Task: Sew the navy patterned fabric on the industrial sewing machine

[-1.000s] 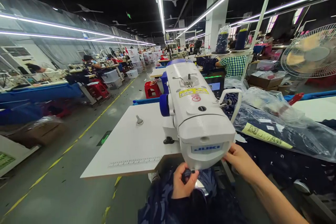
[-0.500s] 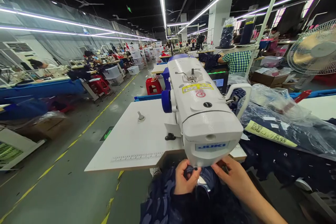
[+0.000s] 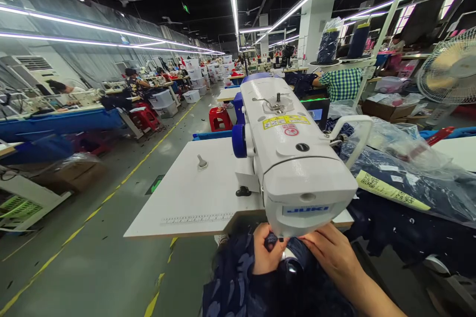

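Though smooth the sewing machine point(image 3: 297, 158), left hand point(image 3: 266, 253) in pinching grip on patterned cloth point(image 3: 230, 272), right hand's point(image 3: 330, 252) unclear

The right hand point(image 3: 332, 252), a second ago beside the right flank of the sewing machine head point(image 3: 308, 185), is now reaching under its lower edge to the dark blue fabric point(image 3: 230, 270), closer to the left hand point(image 3: 267, 255)
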The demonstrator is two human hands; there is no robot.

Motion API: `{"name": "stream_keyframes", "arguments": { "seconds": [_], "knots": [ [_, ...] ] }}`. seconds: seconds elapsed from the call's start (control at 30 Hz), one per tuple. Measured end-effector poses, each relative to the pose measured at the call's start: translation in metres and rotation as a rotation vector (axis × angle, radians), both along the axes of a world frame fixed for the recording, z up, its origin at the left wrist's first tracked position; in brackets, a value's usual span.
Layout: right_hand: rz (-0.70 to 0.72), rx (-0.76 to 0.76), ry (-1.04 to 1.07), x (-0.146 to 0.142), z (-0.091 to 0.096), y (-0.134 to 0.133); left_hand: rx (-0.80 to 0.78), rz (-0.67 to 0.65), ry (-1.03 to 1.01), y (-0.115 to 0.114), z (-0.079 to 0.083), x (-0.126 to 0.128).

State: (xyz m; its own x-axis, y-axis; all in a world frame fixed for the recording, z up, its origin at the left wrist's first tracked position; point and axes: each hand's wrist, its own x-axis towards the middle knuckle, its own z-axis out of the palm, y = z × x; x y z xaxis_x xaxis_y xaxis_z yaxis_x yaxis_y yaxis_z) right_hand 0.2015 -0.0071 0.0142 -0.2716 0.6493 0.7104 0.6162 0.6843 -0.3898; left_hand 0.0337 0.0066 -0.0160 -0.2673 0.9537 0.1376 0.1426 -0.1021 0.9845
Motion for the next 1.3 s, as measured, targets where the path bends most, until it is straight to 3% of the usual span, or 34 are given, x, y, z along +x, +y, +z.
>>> {"name": "stream_keyframes", "arguments": {
  "seconds": [0.43,0.6,0.73,0.93,1.03,1.13,1.23,1.3],
  "knots": [
    [-0.093,-0.176,0.116,0.003,0.004,-0.010,-0.038,0.006,0.027,0.002,-0.002,0.000],
    [-0.001,-0.106,-0.015,0.005,-0.002,-0.009,-0.014,-0.005,0.027,0.001,-0.002,0.000],
    [-0.039,0.022,-0.075,0.000,-0.005,-0.009,-0.010,-0.016,0.011,0.001,-0.001,-0.001],
    [-0.083,0.253,-0.085,-0.013,0.007,-0.010,0.018,-0.027,-0.020,-0.001,0.005,0.001],
    [-0.105,0.270,-0.114,-0.015,0.006,-0.010,0.026,-0.005,-0.035,-0.001,0.007,0.002],
    [-0.098,0.105,-0.092,-0.012,0.003,-0.006,0.013,0.016,-0.039,0.000,0.006,0.002],
    [-0.083,-0.322,0.070,-0.008,0.006,0.003,-0.015,0.032,-0.043,0.001,0.008,0.003],
    [0.002,-0.631,0.230,-0.005,0.014,0.010,-0.028,0.035,-0.050,0.001,0.011,0.004]
  ]
}}
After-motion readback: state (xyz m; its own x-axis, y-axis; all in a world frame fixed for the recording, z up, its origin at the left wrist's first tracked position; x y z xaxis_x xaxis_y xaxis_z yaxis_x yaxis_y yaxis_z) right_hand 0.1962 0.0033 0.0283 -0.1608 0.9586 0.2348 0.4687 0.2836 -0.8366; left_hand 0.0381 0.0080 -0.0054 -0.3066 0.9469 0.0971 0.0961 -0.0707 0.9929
